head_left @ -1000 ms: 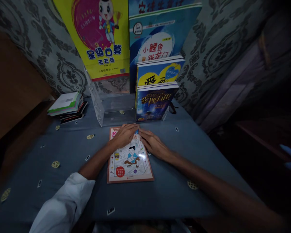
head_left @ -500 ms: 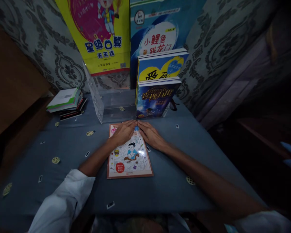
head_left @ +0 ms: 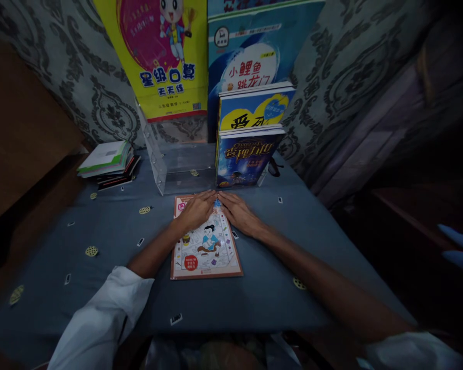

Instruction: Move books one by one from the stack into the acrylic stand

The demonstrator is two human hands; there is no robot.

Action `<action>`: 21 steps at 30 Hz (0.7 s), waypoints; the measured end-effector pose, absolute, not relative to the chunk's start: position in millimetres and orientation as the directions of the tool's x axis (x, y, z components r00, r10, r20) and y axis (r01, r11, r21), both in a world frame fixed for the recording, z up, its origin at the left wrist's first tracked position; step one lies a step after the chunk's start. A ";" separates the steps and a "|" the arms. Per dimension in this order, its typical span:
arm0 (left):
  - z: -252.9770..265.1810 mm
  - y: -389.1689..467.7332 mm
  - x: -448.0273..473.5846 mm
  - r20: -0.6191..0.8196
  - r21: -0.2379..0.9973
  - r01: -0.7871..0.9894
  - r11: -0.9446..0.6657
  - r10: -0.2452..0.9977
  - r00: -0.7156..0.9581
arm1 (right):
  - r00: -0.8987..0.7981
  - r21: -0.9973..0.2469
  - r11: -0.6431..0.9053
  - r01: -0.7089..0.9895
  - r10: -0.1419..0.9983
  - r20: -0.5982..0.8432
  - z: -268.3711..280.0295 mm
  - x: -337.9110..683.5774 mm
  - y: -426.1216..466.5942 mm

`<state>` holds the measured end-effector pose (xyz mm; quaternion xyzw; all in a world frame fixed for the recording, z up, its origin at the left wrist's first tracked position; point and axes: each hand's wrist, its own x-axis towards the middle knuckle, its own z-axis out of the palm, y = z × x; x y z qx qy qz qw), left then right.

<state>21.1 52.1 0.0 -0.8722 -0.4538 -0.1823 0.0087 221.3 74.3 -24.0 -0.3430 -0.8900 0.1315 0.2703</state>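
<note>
A thin picture book (head_left: 226, 259) with a pinkish-brown border lies flat on the tablecloth, its cover showing a seated figure in blue and brown. My left hand (head_left: 196, 210) rests palm down over the upper part of this cover, fingers stretched out toward the top edge. At the book's upper right corner, my right hand (head_left: 238, 211) lies flat, partly on the cover and partly past its side. The fingertips of both hands meet near the top edge. Part of the printed title is hidden beneath them.
Behind the book stands a clear acrylic rack (head_left: 158, 177). It holds a yellow workbook (head_left: 173, 103), a teal book (head_left: 250, 56), a blue-and-yellow book (head_left: 231, 110) and a dark blue book (head_left: 247, 159). A pile of books (head_left: 106, 159) sits at the back left. Dark glasses (head_left: 275, 167) lie right of the rack.
The view has tilted slightly, showing more of the upright books' tops. Both hands stay in the same place on the picture book.
</note>
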 end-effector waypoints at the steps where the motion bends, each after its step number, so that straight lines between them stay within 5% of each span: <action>1: 0.3 52.0 21.1 0.319 0.150 0.797 -0.585 0.791 0.521 | -0.620 -0.422 0.732 0.535 0.679 0.392 -23.5 221.5 74.2; 21: 13.5 14.6 25.9 0.240 0.130 0.770 -0.624 0.774 0.586 | -0.637 -0.483 0.740 0.468 0.661 0.396 -13.0 234.3 39.3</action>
